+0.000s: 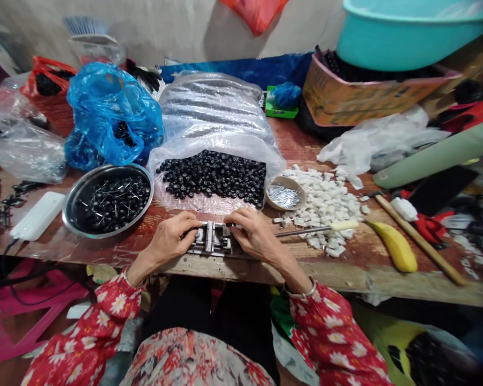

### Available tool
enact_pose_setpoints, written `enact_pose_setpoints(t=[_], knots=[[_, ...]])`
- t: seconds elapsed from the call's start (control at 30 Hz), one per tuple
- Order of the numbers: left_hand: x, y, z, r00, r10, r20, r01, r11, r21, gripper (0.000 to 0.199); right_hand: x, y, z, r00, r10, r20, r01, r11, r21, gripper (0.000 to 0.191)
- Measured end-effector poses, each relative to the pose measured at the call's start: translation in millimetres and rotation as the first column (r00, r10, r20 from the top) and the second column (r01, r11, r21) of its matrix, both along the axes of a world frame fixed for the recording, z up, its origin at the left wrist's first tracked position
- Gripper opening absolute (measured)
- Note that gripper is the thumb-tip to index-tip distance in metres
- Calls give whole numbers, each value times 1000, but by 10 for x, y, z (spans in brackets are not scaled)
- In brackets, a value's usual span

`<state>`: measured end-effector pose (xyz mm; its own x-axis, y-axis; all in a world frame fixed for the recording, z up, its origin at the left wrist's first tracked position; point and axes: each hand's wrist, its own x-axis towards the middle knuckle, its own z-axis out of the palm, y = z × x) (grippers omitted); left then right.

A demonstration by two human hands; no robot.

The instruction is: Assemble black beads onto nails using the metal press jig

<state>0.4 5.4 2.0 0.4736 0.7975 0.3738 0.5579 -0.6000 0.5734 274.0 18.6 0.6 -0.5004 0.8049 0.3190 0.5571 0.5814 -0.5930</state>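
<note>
A small metal jig (210, 238) lies at the table's front edge between my two hands. At its left end, my left hand (172, 236) has thumb and fingers pinched together, with a dark bit showing at the tips. My right hand (251, 233) is curled over the right end, its fingers closed around something mostly hidden. Just behind the jig, black round caps (215, 174) spill from the mouth of a clear plastic bag (221, 107). To the left stands a steel bowl (68, 214) of black caps with metal pins. A small dish (301, 203) holds loose silver pins (284, 195).
White plastic pieces (326, 201) are heaped right of the dish, beside a rod with a pale handle (343, 225). A banana (394, 246) and a hammer (422, 241) lie further right. A blue bag (108, 107), a white power bank (38, 216) and a cardboard box (346, 99) surround the work area.
</note>
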Motion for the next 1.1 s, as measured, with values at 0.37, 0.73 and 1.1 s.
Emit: enact_pose_setpoints(t=[0.37, 0.73, 1.1], knots=[[74, -27, 77, 983, 93, -158, -94, 996, 2, 24, -15, -124, -45, 998, -1, -65, 4, 999, 43, 15], [69, -18, -24, 990, 130, 53, -120, 980, -157, 17, -37, -121, -114, 985, -26, -171, 23, 1000, -19, 15], [113, -25, -189, 971, 167, 169, -143, 979, -145, 19, -152, -126, -141, 993, -96, -65, 91, 993, -81, 11]])
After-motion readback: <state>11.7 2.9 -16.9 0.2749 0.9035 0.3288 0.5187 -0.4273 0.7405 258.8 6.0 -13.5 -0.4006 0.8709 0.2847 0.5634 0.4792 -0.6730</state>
